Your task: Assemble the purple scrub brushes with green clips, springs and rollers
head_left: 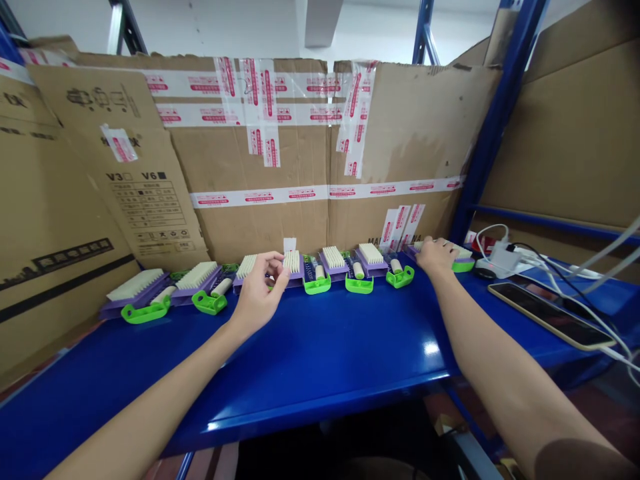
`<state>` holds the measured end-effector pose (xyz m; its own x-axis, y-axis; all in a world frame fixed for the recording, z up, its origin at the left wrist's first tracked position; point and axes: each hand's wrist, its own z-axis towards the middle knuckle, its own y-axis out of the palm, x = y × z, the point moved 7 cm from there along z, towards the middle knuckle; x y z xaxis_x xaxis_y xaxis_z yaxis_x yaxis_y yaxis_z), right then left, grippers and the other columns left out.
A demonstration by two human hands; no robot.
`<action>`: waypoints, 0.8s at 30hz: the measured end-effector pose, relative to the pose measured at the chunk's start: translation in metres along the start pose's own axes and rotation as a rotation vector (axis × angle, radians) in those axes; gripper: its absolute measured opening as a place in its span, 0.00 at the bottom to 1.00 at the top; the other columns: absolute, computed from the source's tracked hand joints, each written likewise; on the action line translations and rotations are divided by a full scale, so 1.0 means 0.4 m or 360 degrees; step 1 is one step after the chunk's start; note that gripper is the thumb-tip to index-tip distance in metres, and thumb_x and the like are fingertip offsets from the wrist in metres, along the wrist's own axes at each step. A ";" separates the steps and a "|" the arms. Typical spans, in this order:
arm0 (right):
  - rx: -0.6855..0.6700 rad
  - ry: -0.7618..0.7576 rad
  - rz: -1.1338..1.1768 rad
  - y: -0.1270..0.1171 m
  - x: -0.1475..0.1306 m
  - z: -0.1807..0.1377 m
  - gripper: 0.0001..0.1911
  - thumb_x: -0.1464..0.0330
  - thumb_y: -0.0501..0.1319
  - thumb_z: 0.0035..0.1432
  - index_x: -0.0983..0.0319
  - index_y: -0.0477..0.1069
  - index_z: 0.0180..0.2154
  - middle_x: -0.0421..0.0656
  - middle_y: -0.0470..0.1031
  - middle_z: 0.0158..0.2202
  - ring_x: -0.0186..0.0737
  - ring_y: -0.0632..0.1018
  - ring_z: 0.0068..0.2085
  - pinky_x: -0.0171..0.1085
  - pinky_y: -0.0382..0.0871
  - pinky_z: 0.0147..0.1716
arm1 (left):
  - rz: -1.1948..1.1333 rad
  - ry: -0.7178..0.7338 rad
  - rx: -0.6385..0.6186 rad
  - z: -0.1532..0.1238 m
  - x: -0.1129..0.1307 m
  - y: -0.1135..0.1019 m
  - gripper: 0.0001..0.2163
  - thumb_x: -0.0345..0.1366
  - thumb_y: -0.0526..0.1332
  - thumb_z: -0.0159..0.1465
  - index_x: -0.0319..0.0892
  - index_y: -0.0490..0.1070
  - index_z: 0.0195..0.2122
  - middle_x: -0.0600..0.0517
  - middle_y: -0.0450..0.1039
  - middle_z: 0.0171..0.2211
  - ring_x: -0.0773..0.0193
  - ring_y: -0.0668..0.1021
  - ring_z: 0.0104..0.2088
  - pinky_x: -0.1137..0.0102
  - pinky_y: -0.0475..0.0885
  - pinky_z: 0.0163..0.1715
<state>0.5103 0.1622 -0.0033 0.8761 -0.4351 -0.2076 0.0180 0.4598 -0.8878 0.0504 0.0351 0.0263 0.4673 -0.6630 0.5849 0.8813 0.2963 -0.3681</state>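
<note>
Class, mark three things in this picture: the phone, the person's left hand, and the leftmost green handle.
phone [550, 315], head view, middle of its dark screen.
left hand [257, 293], head view, back of the hand.
leftmost green handle [137, 315], head view, near its middle.

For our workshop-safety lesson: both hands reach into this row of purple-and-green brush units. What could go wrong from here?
The brush units stand close in a row; the left hand, fingering one, could knock its neighbours askew.
The right hand works beside loose cables, which the arm might snag.
The phone lies near the front edge of the shelf and could be swept off.
</note>
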 end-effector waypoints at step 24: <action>0.0184 -0.0882 0.0105 -0.101 -0.282 -0.142 0.17 0.66 0.53 0.76 0.66 0.78 0.51 0.60 0.80 0.54 0.62 0.75 0.58 0.50 0.64 0.52 | 0.0413 0.0039 -0.0302 -0.001 -0.009 0.028 0.09 0.42 0.59 0.75 0.44 0.72 0.50 0.51 0.75 0.39 0.57 0.77 0.42 0.60 0.73 0.46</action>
<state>0.3833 0.1487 0.0327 0.9984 0.0541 0.0131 -0.0200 0.5675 -0.8231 0.0586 0.0405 0.0199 0.6710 -0.5992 0.4368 0.7027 0.3258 -0.6326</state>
